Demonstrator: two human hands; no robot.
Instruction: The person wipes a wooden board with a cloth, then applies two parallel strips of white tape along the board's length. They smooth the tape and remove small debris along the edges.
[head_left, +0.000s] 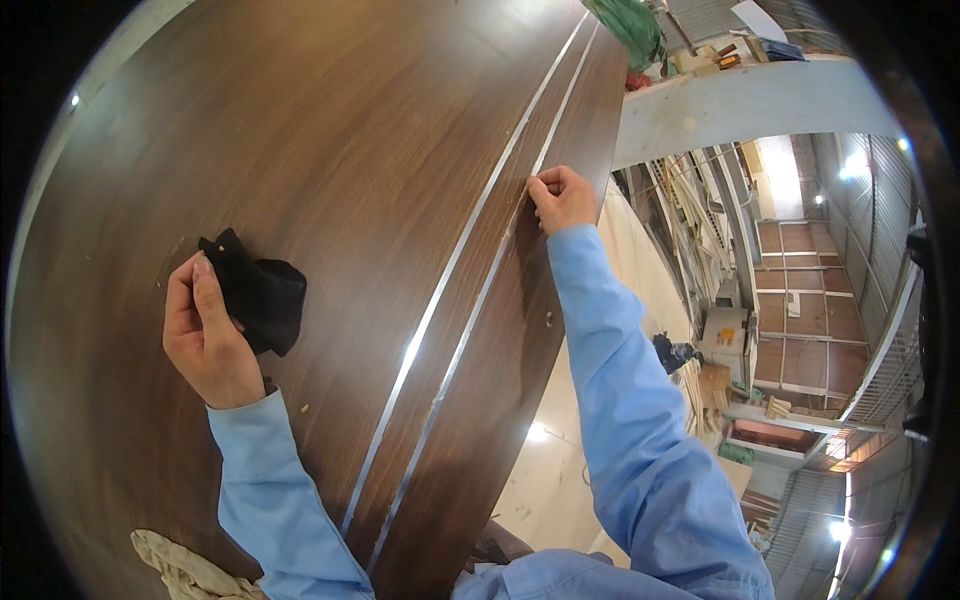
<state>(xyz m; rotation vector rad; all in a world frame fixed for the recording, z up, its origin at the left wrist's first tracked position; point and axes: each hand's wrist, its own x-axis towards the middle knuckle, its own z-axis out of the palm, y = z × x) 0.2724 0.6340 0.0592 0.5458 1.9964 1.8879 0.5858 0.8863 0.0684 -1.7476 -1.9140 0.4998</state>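
Note:
A large brown wood-grain panel (400,140) lies before me, with two shiny silver strips (440,290) running side by side along its right part. My left hand (208,335) grips a crumpled black cloth (265,300) between thumb and fingers, low over the panel's left side. Farther off, my right hand (565,200) is closed in a pinch, its fingertips at the right-hand strip (548,145). Whatever those fingertips hold, if anything, is too small to make out. Below my right fingers, that strip looks rough and specked along its edge.
A pale cloth (190,568) rests at the panel's near left. Green sheeting (630,30) lies at the far end, beside a ledge with small tools and papers (760,45). Stacked long boards (690,205) and a carton (724,330) stand on the right, beyond the panel's edge.

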